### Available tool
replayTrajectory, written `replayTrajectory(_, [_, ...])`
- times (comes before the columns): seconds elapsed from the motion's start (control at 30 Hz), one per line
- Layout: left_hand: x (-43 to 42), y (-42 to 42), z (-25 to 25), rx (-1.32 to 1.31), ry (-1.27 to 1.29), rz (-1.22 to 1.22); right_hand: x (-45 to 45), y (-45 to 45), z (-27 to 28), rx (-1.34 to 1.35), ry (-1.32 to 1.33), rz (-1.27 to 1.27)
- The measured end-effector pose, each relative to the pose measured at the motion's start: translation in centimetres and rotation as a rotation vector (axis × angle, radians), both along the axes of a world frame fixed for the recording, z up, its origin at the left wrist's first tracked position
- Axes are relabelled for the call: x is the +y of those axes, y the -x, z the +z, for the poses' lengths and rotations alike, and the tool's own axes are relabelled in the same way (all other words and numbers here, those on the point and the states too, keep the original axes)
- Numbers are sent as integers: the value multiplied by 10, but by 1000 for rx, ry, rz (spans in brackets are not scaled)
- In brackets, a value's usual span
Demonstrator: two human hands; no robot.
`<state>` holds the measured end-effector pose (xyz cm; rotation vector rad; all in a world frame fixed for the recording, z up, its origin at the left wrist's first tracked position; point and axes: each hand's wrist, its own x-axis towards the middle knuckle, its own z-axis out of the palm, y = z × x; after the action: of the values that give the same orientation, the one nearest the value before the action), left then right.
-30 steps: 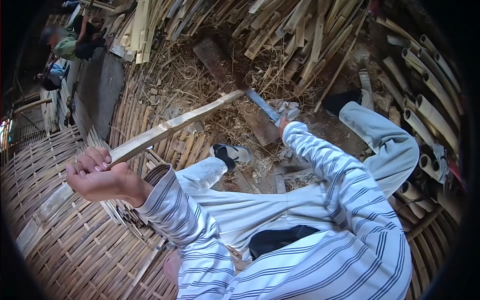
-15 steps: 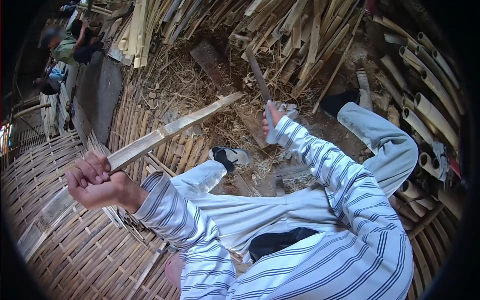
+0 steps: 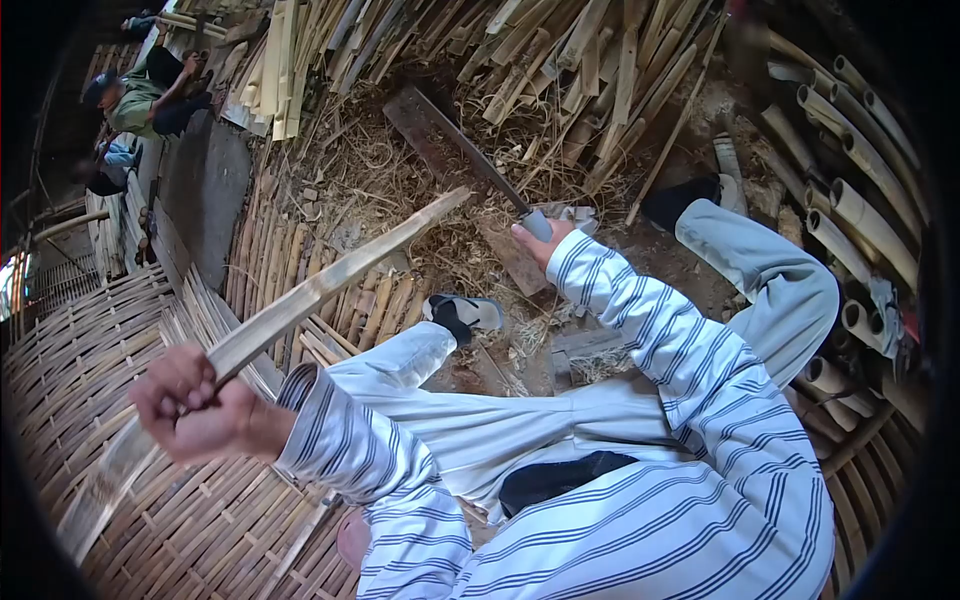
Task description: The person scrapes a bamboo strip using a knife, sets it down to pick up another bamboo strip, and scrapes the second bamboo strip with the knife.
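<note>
My left hand (image 3: 215, 410), clenched, steadies a long, pale bamboo strip (image 3: 318, 287). My right hand (image 3: 547, 245) closes round a grey-handled, long-bladed knife (image 3: 472, 149) for control.

The left hand (image 3: 208, 405) is blurred, its palm hidden.

Left hand (image 3: 205, 405): closed around long bamboo strip (image 3: 325, 285); strip runs diagonally, far end above shavings (image 3: 380, 165), near end over woven bamboo mat (image 3: 200, 530). Right hand (image 3: 545, 240): gripping grey handle (image 3: 537, 226) of long blade (image 3: 465, 148); blade points away to upper left, apart from strip. Dark board (image 3: 425, 135) lies beneath blade. Split bamboo pile (image 3: 590, 60) beyond; bamboo tubes (image 3: 865, 220) stacked right of my bent leg (image 3: 770, 270).
</note>
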<state>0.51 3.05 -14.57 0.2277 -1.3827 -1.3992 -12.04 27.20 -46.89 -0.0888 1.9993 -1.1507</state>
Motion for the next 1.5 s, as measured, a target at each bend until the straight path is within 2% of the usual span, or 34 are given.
replayTrajectory(0.1, [26,26,-10,-38,-81,198,2,-15,-42,-23,-93,-56])
replayTrajectory(0.17, [18,23,-15,-7,-63,58,6,-13,-63,-31,-247,29])
replayTrajectory(0.23, [10,16,-19,-19,6,-86,12,-4,-44,-139,-308,54])
replayTrajectory(0.27, [5,12,-21,20,-9,-179,18,-6,-39,-17,-284,64])
replayTrajectory(0.37, [-4,7,-25,21,72,-367,12,-5,-53,91,-227,84])
replayTrajectory(0.4, [-6,8,-27,45,59,-333,10,1,-13,136,-161,142])
replayTrajectory(0.5, [-8,7,-28,73,35,-362,-11,-19,-10,293,-55,80])
replayTrajectory(0.53, [-6,9,-27,58,75,-326,-20,-18,-1,240,-91,154])
replayTrajectory(0.6, [-4,11,-26,42,124,-459,-32,-11,14,134,-163,297])
replayTrajectory(0.7, [-6,10,-29,50,146,-590,-43,0,-28,201,-290,353])
replayTrajectory(0.77, [-2,14,-29,64,136,-589,-40,34,-23,111,-304,409])
replayTrajectory(0.83, [-10,19,-28,73,155,-625,-52,35,-94,107,-397,373])
replayTrajectory(0.93, [-10,22,-29,90,161,-584,-41,17,-91,119,-167,404])
replayTrajectory(1.03, [-3,29,-28,126,119,-558,-41,32,-91,82,-422,296])
replayTrajectory(1.07, [-6,28,-27,94,139,-646,-43,36,-90,87,-406,316])
replayTrajectory(1.17, [-4,34,-26,91,161,-670,-40,27,-84,74,-376,395])
replayTrajectory(1.2, [-7,32,-27,97,166,-701,-30,22,-81,105,-233,404])
replayTrajectory(1.3, [-9,30,-28,110,82,-661,-12,17,-101,48,-166,434])
replayTrajectory(1.33, [-8,30,-26,79,99,-663,-22,9,-109,56,-466,273])
replayTrajectory(1.43, [1,36,-24,63,103,-536,-40,5,-125,23,-454,335])
replayTrajectory(1.47, [-3,36,-26,63,145,-493,-46,-1,-127,74,-498,267])
replayTrajectory(1.5, [1,38,-23,-3,118,-215,-46,-3,-124,45,-475,274])
